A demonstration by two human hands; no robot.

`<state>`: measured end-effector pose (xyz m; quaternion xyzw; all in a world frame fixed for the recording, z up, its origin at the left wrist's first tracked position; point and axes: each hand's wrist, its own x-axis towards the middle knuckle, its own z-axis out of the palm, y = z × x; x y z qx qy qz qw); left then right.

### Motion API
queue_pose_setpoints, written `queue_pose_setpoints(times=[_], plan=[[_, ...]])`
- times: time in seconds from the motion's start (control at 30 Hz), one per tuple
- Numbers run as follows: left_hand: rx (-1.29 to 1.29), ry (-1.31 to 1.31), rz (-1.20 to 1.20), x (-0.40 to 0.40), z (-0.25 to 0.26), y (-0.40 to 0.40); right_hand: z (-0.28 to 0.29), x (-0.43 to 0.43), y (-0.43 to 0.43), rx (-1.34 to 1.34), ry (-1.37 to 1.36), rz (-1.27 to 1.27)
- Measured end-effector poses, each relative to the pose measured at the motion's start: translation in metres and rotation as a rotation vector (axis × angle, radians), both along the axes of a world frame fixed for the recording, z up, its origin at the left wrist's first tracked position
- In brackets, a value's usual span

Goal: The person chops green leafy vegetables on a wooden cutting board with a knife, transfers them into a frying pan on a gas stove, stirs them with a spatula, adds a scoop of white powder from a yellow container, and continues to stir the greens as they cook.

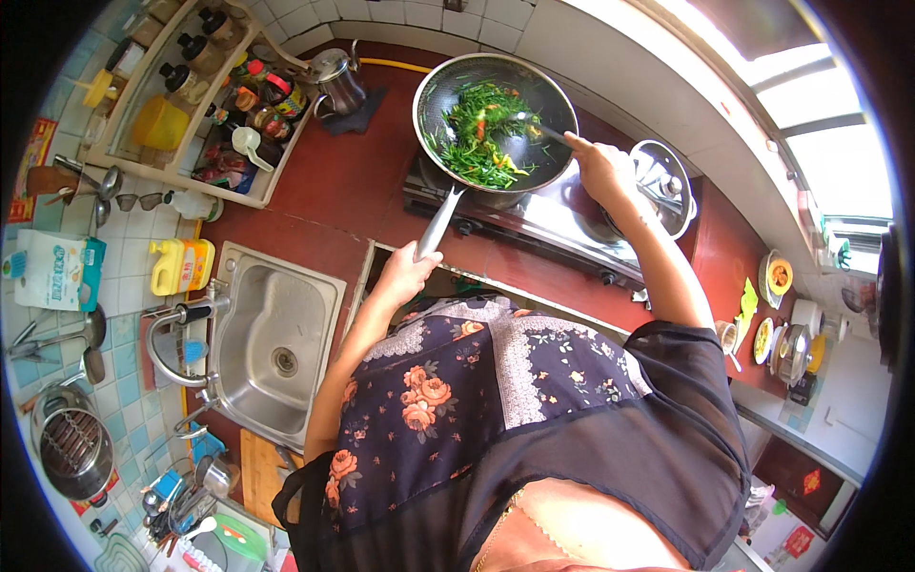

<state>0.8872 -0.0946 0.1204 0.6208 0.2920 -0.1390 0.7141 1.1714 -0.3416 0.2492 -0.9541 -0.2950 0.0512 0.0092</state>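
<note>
My left hand (404, 276) grips the metal handle (439, 227) of a dark wok (554, 161), which sits over the left side of a steel gas stove (550, 229). Chopped green stalks with some red and yellow pieces (486, 129) lie in the wok. My right hand (604, 170) is closed around the handle of a spatula or similar utensil (550, 134). Its far end is among the greens, slightly blurred, so its exact shape cannot be told.
A second pan (668, 161) stands on the stove's right side. A steel kettle (342, 80) and a rack of bottles (264, 171) stand at the left, beyond the steel sink (279, 307). Bowls of food (778, 275) sit far right. A cutting board (263, 468) lies beside the sink.
</note>
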Motion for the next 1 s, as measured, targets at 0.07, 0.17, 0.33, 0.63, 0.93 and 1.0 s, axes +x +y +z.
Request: queue_pose_setpoints(times=[0.07,0.17,0.33,0.63,0.93,1.0], plan=[[0.014,-0.037,-0.032,0.003,0.0,-0.002,-0.029,0.026,-0.015,0.125,-0.027,-0.055],[0.009,-0.031,-0.032,0.002,0.004,-0.001,-0.041,0.047,-0.002,0.209,0.02,-0.252],[-0.025,-0.02,-0.025,0.005,0.004,-0.001,-0.06,0.015,0.018,0.24,0.156,-0.141],[-0.071,-0.009,-0.073,0.005,0.011,0.004,0.04,-0.044,-0.019,0.007,0.275,-0.02],[-0.238,0.001,-0.116,0.001,-0.016,0.031,-0.064,-0.039,0.014,0.125,-0.168,-0.088],[-0.236,0.046,-0.058,0.006,-0.031,0.032,-0.079,-0.042,-0.002,0.077,-0.129,-0.053]])
